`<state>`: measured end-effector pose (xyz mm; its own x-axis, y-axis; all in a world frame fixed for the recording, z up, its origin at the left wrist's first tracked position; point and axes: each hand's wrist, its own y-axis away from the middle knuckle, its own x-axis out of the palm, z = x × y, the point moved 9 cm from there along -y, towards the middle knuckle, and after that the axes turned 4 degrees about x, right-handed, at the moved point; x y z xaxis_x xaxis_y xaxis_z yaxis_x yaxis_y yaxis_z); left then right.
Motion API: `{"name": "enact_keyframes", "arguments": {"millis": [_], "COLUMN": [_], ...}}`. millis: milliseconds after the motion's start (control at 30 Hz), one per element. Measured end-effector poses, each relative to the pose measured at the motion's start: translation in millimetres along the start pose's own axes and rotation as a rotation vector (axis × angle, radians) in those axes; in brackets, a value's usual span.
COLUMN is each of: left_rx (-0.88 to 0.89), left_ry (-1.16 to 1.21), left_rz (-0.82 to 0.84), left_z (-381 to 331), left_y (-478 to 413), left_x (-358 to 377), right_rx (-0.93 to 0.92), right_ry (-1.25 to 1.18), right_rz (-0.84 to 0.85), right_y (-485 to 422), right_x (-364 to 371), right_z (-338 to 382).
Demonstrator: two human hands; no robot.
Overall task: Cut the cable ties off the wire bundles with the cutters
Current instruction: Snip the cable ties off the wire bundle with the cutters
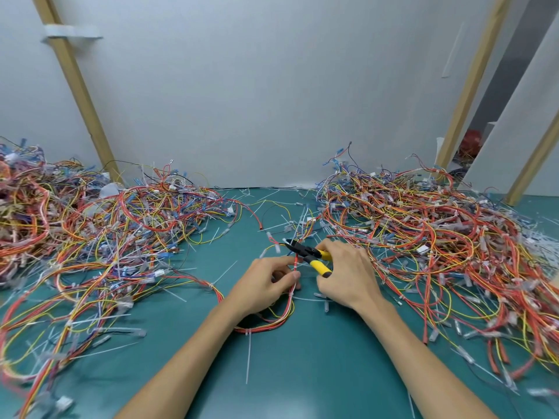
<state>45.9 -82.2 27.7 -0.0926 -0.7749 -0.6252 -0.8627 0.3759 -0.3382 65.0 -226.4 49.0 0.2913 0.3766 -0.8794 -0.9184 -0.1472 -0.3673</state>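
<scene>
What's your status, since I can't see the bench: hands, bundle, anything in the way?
Left hand pinches wire bundle. Right hand grips cutters, tips at bundle. Wire heaps on both sides, not between hands.

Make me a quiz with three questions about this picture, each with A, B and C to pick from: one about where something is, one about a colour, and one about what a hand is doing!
1. Where are the cutters?
A in a toolbox
B in the right hand
C on a shelf

2. What colour are the cutters' handles?
A blue
B pink
C yellow

3. What is the left hand doing?
A pinching a thin wire bundle
B holding a cup
C waving in the air

Answers:
1 B, because the right hand's grip is curled round the handles.
2 C, because both handles show bright yellow.
3 A, because its thumb and fingers pinch the wire bundle close to the cutters' tip.
</scene>
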Motion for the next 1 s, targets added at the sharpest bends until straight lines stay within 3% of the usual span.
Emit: {"name": "enact_keyframes", "arguments": {"millis": [600,767,1000], "left_rx": [-0.058,-0.187,-0.170], "left_ry": [-0.040,0.149,0.084], "left_rz": [-0.087,-0.150,-0.114], "left_z": [-5.9,3.4,-0.9], "left_y": [9.2,12.9,19.7], "left_x": [-7.1,-11.8,-9.5], "right_rx": [-0.046,0.026,0.036], "right_ry": [0.108,0.071,0.092], "right_rz": [-0.147,-0.084,-0.049], "right_y": [10.5,14.1,17.4], "right_x": [-16.7,-12.2,-0.9], "right_z": [10.3,7.7,9.6]}}
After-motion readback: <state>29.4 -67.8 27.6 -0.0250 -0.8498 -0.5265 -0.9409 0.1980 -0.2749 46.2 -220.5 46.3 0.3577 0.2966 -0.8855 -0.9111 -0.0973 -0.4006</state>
